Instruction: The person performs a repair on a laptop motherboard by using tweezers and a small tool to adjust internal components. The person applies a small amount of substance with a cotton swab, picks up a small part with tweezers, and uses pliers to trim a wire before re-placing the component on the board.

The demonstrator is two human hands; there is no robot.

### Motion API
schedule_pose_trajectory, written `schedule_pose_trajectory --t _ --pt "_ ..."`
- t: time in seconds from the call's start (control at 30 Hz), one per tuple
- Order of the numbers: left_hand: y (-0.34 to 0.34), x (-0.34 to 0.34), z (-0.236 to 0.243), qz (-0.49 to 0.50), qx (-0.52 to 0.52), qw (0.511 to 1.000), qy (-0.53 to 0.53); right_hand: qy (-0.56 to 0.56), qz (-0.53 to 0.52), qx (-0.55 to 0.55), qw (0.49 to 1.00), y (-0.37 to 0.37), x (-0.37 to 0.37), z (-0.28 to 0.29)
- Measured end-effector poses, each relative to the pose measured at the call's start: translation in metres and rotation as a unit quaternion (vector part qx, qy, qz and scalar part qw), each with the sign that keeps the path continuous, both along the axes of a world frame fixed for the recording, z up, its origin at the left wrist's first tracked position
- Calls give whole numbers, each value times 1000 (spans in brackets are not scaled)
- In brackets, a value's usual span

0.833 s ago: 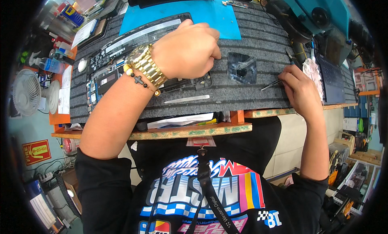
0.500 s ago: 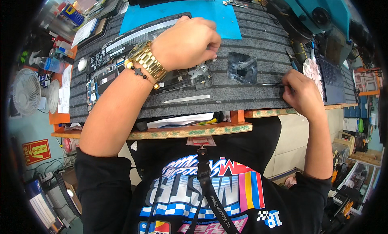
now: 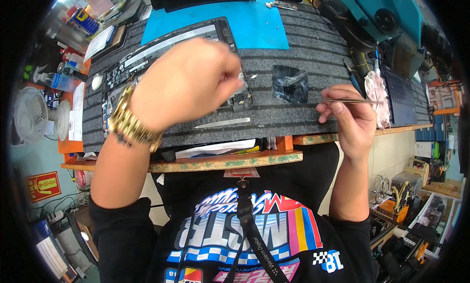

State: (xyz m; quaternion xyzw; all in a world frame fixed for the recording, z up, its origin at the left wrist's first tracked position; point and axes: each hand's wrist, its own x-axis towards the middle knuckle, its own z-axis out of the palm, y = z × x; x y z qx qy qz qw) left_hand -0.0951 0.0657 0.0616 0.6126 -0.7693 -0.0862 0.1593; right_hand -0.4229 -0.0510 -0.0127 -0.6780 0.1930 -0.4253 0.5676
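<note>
An opened laptop base (image 3: 169, 33) with its inner parts and battery exposed lies on the grey striped mat. Above it hovers my left hand (image 3: 183, 82), slightly blurred, wearing a gold watch; its fingers are curled with the thumb close to them, and what they pinch, if anything, is hidden. Farther right, my right hand (image 3: 351, 119) grips thin metal tweezers (image 3: 360, 101) between thumb and fingers, raised off the mat. A dark, shiny square packet (image 3: 290, 85) lies flat between the two hands. Nearer the front edge rests a slim silver pry tool (image 3: 223, 122).
A blue work mat (image 3: 210, 19) covers the back of the bench. At right stand a teal machine (image 3: 387, 19), a crumpled pink cloth (image 3: 376, 94) and a dark laptop (image 3: 401, 94). A white lump (image 3: 97, 82) and spray bottle (image 3: 58, 80) sit left. The wooden edge (image 3: 235, 161) borders the front.
My left hand has moved left and toward me over the laptop base. My right hand has lifted the tweezers off the mat and turned palm-up, slightly left.
</note>
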Motion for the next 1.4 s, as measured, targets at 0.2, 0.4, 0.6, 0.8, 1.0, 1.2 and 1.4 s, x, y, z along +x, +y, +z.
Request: schedule_pose_trajectory --t 0.2,0.4,0.6,0.8,1.0,1.2,1.4 --pt "65 -23 -14 -8 21 996 -88 -44 -41 9 998 -3 21 -12" --pt "73 -28 -26 -29 1 992 -122 -64 -85 59 993 -10 19 -23" --pt "66 -34 -36 -11 -2 993 -121 -58 -86 25 994 -5 23 -23" --pt "72 -27 -32 -5 -18 998 -63 -48 -82 -11 995 5 29 -22" --pt "43 -11 7 93 7 972 215 -13 -46 -44 998 18 54 -6" --pt "1 -2 -3 99 -68 863 491 97 0 -104 990 -18 81 23" --pt "-7 15 -40 143 -64 868 471 180 146 -98 968 -64 115 35"
